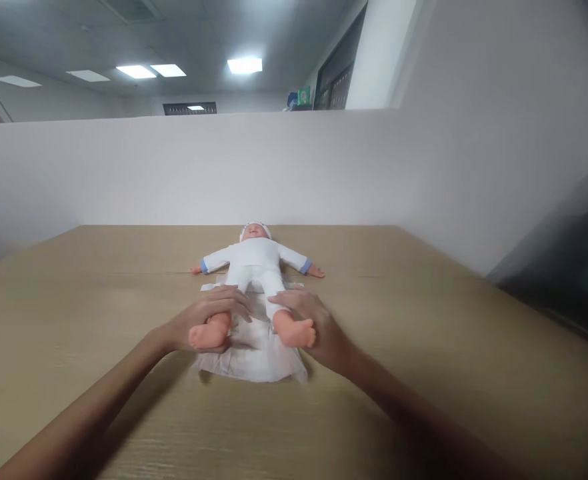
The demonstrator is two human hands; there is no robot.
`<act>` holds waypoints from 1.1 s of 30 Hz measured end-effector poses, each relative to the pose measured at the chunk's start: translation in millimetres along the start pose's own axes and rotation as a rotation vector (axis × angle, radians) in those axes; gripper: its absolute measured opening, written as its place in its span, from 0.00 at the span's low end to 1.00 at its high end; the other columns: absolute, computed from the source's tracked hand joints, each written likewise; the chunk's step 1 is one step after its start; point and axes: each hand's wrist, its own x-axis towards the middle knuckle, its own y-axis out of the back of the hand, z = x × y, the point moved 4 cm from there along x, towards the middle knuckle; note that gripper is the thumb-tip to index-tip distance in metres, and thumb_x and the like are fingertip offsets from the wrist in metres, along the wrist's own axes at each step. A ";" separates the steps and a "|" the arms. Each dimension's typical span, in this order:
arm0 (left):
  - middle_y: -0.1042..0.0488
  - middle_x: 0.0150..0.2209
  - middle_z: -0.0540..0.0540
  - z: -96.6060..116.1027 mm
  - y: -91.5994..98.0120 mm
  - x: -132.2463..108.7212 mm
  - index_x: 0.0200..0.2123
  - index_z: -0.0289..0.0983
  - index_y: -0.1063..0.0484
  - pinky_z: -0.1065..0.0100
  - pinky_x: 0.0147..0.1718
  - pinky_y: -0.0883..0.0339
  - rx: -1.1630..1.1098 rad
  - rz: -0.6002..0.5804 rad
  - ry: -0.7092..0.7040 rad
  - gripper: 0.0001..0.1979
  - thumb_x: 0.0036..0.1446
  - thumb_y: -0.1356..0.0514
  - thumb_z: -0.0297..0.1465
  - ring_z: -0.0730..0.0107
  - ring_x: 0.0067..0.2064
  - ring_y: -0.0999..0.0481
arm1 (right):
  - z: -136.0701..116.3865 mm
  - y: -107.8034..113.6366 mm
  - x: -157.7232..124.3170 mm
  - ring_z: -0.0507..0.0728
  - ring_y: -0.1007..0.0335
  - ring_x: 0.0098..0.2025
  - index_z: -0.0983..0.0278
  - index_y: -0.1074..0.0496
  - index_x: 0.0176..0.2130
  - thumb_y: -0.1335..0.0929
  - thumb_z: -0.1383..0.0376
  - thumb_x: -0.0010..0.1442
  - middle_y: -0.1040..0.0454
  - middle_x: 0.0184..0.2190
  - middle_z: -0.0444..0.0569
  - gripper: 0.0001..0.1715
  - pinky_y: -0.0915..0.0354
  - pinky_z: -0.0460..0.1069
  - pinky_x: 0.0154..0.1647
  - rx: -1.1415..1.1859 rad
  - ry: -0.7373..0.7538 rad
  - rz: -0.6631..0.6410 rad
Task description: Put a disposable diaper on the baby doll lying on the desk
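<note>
A baby doll (255, 262) in a white suit and cap lies on its back on the wooden table (424, 347), arms spread, feet toward me. Under its legs is an unfolded white diaper (254, 360). My left hand (209, 319) is wrapped round the doll's leg on the left, just above the bare foot. My right hand (314, 327) is closed round the doll's other leg, its fingers over the ankle and the foot resting against the palm.
A white partition wall (224, 173) runs along the table's far edge. A dark panel or window (574, 267) stands at the right, beside the table's right edge. Ceiling lights show above the partition.
</note>
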 end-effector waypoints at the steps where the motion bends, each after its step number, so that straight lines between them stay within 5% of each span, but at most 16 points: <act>1: 0.19 0.56 0.44 -3.0 0.6 -8.1 0.53 0.46 0.22 0.44 0.65 0.27 0.032 -0.004 -0.004 0.18 0.61 0.29 0.39 0.44 0.59 0.20 | 2.9 5.0 -1.3 0.59 0.27 0.67 0.53 0.32 0.67 0.37 0.73 0.71 0.22 0.61 0.46 0.30 0.40 0.60 0.78 0.019 0.009 -0.032; 9: 0.20 0.59 0.36 -23.7 -12.3 -59.8 0.59 0.40 0.26 0.43 0.73 0.35 0.206 0.040 -0.019 0.21 0.64 0.32 0.27 0.45 0.70 0.27 | 40.8 19.1 -33.3 0.56 0.26 0.68 0.56 0.25 0.59 0.38 0.73 0.73 0.21 0.62 0.47 0.23 0.43 0.59 0.81 -0.049 0.145 -0.288; 20: 0.24 0.63 0.38 -32.2 -16.6 -66.1 0.63 0.42 0.28 0.40 0.76 0.41 0.034 -0.037 0.059 0.24 0.65 0.31 0.29 0.46 0.73 0.32 | 31.6 17.3 -32.7 0.57 0.27 0.69 0.57 0.26 0.61 0.32 0.71 0.76 0.22 0.64 0.48 0.18 0.35 0.58 0.79 -0.126 0.150 -0.345; 27: 0.23 0.63 0.39 -30.1 -14.9 -63.5 0.61 0.42 0.27 0.42 0.77 0.42 0.004 -0.059 0.050 0.23 0.64 0.32 0.27 0.48 0.72 0.31 | 37.8 10.3 -45.2 0.60 0.21 0.64 0.54 0.22 0.60 0.27 0.67 0.73 0.19 0.59 0.46 0.19 0.27 0.59 0.74 -0.089 0.108 -0.254; 33: 0.25 0.65 0.38 -36.2 -15.1 -67.9 0.63 0.42 0.27 0.41 0.78 0.44 0.016 -0.079 0.056 0.24 0.65 0.31 0.31 0.46 0.74 0.33 | 33.6 22.3 -42.5 0.60 0.32 0.73 0.54 0.30 0.72 0.31 0.71 0.74 0.28 0.69 0.47 0.32 0.31 0.58 0.76 -0.038 -0.005 -0.516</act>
